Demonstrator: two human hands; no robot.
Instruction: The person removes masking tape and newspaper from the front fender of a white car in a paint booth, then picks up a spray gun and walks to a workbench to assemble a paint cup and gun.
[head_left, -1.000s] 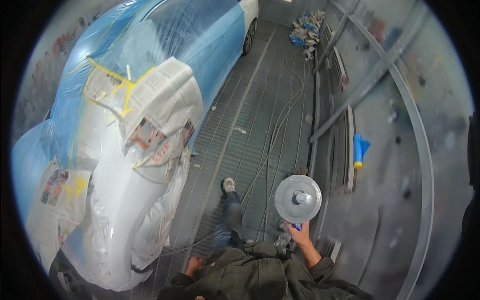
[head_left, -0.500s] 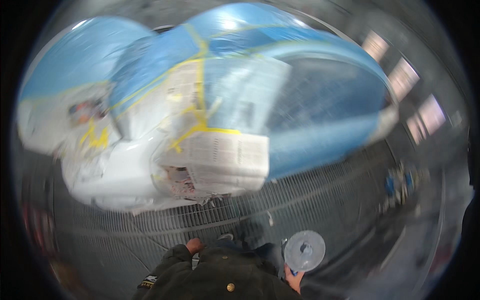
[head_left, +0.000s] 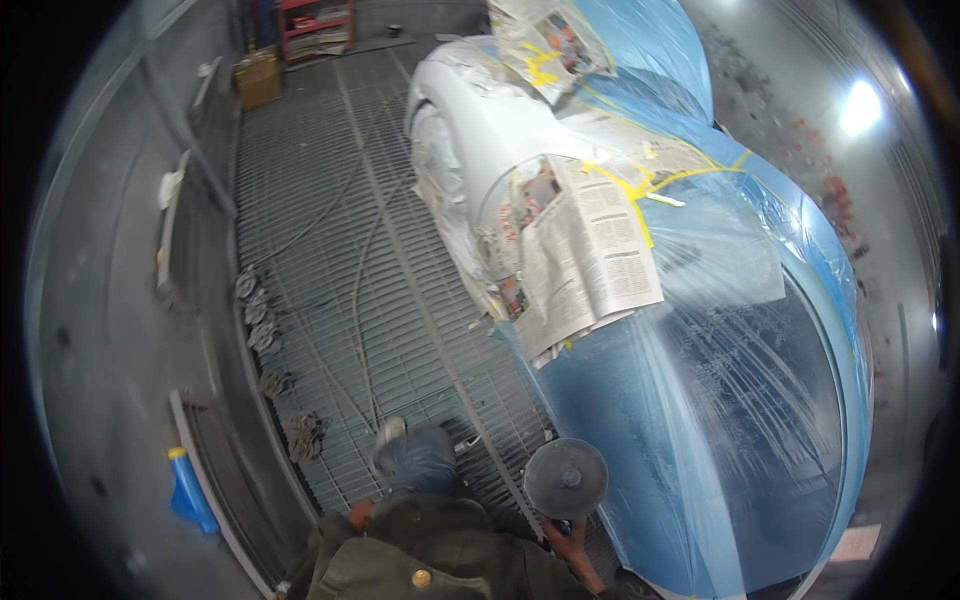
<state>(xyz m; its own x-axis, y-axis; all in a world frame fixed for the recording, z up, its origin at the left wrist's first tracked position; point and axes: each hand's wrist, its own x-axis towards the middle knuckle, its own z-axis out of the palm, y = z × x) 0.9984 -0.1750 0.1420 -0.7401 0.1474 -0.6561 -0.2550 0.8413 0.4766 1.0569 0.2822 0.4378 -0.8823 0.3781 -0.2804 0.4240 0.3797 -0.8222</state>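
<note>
The person stood on a floor of metal grating [head_left: 290, 190], head bent, a dark green jacket [head_left: 440, 545] filling the near part of the view. The right hand [head_left: 568, 540] had its grip clenched on a round-topped grey cup [head_left: 566, 465], grasping it low, by the part beneath its round top. The cup stood out ahead of the jacket, just beside the wrapped flank of a white car [head_left: 490, 118]; whether the two touched, I couldn't say. The left hand [head_left: 360, 513] hung close against the jacket, half lost behind the cloth, and from what little showed I could not tell whether its grip was clenched or released.

Blue plastic film [head_left: 625, 400] covered the side and top of the car, while newspaper [head_left: 600, 250], fastened with yellow tape [head_left: 635, 190], lay over the part just behind the bare white front. A thin hose [head_left: 358, 275] trailed across the grating. Along the left wall stood a blue object [head_left: 190, 495] with a yellow end, and far off a cardboard box [head_left: 258, 82] sat near a red rack [head_left: 316, 30].
</note>
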